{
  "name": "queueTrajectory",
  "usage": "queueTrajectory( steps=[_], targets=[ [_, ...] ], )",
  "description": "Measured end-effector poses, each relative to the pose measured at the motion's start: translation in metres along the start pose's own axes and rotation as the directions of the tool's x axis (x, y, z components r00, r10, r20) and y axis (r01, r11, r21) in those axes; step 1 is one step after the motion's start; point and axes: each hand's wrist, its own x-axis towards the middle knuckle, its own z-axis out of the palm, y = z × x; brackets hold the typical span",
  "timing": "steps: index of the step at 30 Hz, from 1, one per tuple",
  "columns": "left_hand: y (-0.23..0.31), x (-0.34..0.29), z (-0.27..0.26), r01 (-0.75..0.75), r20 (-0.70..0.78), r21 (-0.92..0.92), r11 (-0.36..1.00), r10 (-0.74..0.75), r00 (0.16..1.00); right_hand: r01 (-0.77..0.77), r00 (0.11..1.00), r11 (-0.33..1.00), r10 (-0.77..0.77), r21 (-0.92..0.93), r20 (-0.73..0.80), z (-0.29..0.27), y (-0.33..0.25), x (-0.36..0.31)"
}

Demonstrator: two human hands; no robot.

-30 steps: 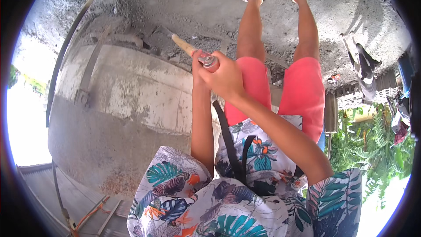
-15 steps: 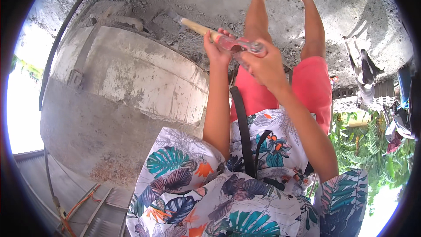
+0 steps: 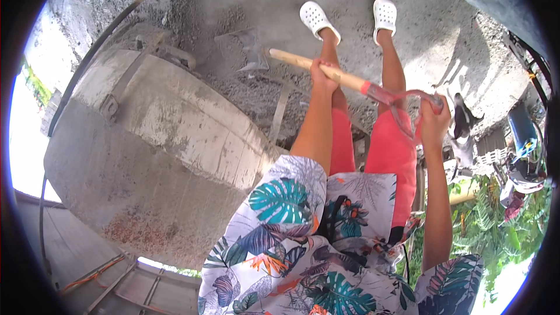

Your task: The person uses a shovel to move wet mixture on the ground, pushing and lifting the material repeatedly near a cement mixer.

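Note:
I hold a shovel (image 3: 356, 81) slantwise in front of my legs, its pale wooden shaft ending in a red, split metal grip. My left hand (image 3: 324, 76) is closed round the middle of the wooden shaft. At the other end, my right hand (image 3: 434, 123) grips the worn red handle. Beyond the far end of the shaft, a flat grey shape that looks like the dusty blade (image 3: 248, 52) lies low over the rubble; its outline blends into the ground.
A big cement-crusted drum (image 3: 157, 122) fills the left. Grey gravelly ground (image 3: 251, 0) surrounds my white clogs (image 3: 318, 17). A black-and-white animal (image 3: 462, 122) stands at right, near a parked motorcycle (image 3: 522, 166) and green plants (image 3: 496, 221). A greyish bulky thing (image 3: 501, 0) is at upper right.
Both hands have moved apart, the right one to the right and down, the left one toward the right. The shovel has swung so its red handle sits farther right. My feet show lower in view.

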Motion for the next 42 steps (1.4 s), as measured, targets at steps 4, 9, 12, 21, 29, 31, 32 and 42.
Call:
queueTrajectory(
  steps=[4, 9, 12, 21, 29, 31, 32, 42],
  targets=[
    [-0.059, -0.029, -0.010, 0.082, 0.062, 0.051, 0.995, -0.085, 0.994, -0.236, 0.971, 0.963, 0.238, 0.130, 0.005, -0.073, 0.040, -0.020],
    [-0.102, -0.074, 0.000, -0.017, -0.005, 0.222, 0.975, 0.018, 1.000, -0.262, 0.930, 0.919, 0.322, 0.293, -0.178, -0.124, 0.075, -0.074],
    [-0.107, -0.104, 0.038, -0.034, 0.014, 0.380, 0.924, 0.031, 0.999, -0.150, 0.900, 0.892, 0.301, 0.426, -0.314, -0.130, 0.087, -0.106],
    [-0.074, -0.241, 0.129, -0.389, 0.417, 0.509, 0.768, 0.176, 0.892, 0.086, 0.943, 0.572, 0.216, 0.816, -0.252, -0.114, 0.080, -0.146],
    [0.000, -0.445, 0.187, -0.636, 0.703, 0.200, 0.745, 0.343, 0.623, 0.309, 0.945, 0.538, -0.268, 0.785, -0.189, -0.119, -0.046, -0.154],
    [0.009, -0.497, 0.184, -0.659, 0.739, 0.092, 0.746, 0.393, 0.548, 0.459, 0.854, 0.496, -0.476, 0.737, -0.211, -0.133, -0.089, -0.170],
    [0.009, -0.522, 0.189, -0.665, 0.783, 0.024, 0.746, 0.400, 0.477, 0.523, 0.794, 0.410, -0.552, 0.747, -0.254, -0.141, -0.099, -0.165],
    [0.014, -0.599, 0.103, -0.305, 0.785, -0.535, 0.788, 0.597, 0.166, 0.691, 0.426, 0.179, -0.884, 0.701, -0.194, -0.228, -0.202, -0.147]
  ],
)
